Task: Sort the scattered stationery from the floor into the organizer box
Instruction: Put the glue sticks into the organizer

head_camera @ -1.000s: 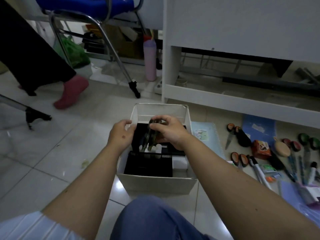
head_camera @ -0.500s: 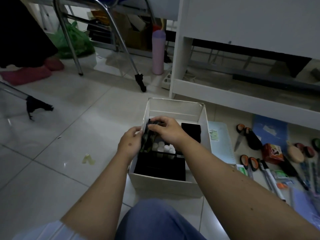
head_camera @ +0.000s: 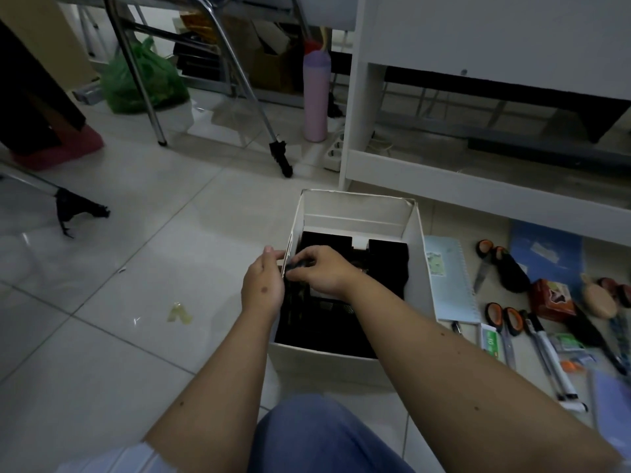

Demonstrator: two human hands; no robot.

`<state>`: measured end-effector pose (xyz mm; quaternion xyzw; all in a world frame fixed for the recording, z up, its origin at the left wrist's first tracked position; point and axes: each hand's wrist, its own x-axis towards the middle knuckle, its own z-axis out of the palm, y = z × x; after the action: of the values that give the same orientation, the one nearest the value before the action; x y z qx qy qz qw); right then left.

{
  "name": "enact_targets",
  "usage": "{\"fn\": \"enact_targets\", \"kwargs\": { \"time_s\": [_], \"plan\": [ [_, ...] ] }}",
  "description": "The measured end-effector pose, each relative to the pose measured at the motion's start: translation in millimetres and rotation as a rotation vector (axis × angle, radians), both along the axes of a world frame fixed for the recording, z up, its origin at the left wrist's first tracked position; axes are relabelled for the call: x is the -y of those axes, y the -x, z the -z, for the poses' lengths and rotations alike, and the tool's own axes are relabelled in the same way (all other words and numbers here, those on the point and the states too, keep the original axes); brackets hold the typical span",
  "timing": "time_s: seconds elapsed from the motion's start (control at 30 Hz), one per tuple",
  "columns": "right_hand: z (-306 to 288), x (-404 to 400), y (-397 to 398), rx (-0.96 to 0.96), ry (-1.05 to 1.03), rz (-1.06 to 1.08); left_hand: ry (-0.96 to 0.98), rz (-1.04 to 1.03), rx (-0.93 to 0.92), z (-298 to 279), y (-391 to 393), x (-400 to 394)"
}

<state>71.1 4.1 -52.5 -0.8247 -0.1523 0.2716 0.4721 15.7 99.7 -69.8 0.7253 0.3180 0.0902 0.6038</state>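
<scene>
Both hands work at the left wall of the organizer box (head_camera: 355, 213), a white cardboard carton with black compartment inserts inside. The right hand (head_camera: 322, 273) pinches a small dark bundle (head_camera: 296, 266) just inside that wall; what the bundle is cannot be told in this dim light. The left hand (head_camera: 263, 286) has its fingers curled over the rim of the same wall, bracing the box.

To seat the bundle well, keep the rim braced so the carton does not slide on the tile, lower the bundle upright into the narrow slot beside the wall, and release only once it stands without leaning.

Right of the box, scissors (head_camera: 496, 262), a spiral notebook (head_camera: 449, 285) and markers (head_camera: 549, 360) lie on the floor, unsorted.
</scene>
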Motion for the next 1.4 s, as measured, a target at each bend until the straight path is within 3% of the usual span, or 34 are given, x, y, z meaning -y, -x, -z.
{"fn": "enact_targets", "kwargs": {
  "time_s": [0.2, 0.43, 0.9, 1.4],
  "plan": [
    [-5, -3, -1, -0.034, 0.115, -0.037, 0.005, -0.011, 0.013, 7, -3, -2],
    [6, -10, 1, 0.041, 0.401, -0.189, -0.006, -0.036, 0.011, 8, -5, -3],
    [-7, -10, -2, 0.148, 0.447, -0.163, -0.045, -0.011, 0.023, 10, -6, -4],
    [-26, -23, 3, 0.117, 0.786, -0.237, -0.031, -0.014, 0.031, 10, -7, -2]
  ]
}}
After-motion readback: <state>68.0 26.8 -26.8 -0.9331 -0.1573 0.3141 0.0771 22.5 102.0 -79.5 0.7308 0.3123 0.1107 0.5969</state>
